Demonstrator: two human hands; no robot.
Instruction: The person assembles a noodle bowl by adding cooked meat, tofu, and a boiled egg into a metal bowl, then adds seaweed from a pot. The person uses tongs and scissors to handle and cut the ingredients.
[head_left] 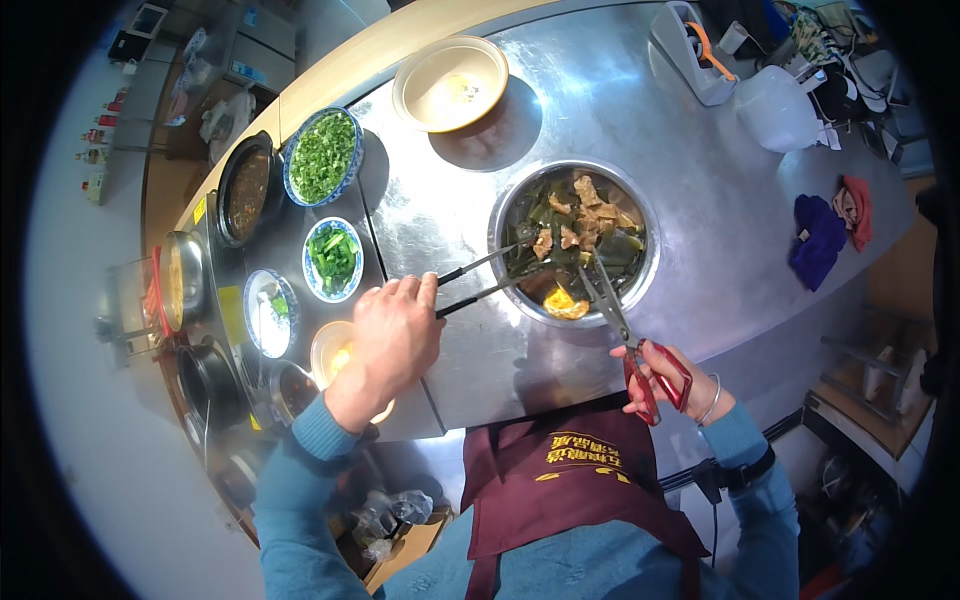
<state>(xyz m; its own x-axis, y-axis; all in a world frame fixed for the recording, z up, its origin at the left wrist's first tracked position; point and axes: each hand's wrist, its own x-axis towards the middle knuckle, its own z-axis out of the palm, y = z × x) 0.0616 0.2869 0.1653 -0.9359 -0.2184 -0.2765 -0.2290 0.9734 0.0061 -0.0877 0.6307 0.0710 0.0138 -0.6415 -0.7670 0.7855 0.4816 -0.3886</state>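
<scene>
A round steel bowl (652, 215) in the middle of the counter holds dark green kelp-like strips, brown chunks of food (598, 215) and a yellow, egg-like piece (566, 303). My left hand (396, 322) is closed round the black handles of metal tongs (482, 262), whose tips reach into the bowl from its left side. At the bowl's lower right, my right hand (662, 380) grips red-handled scissors (612, 308). The scissor blades are parted and point into the bowl over the food.
Left of the bowl stand a bowl of chopped green onions (323, 157), a smaller bowl of cut greens (333, 260) and a dark pot (246, 190). A cream bowl (451, 84) is at the back. Purple cloth (818, 240) and a white jug-like container (776, 108) lie to the right.
</scene>
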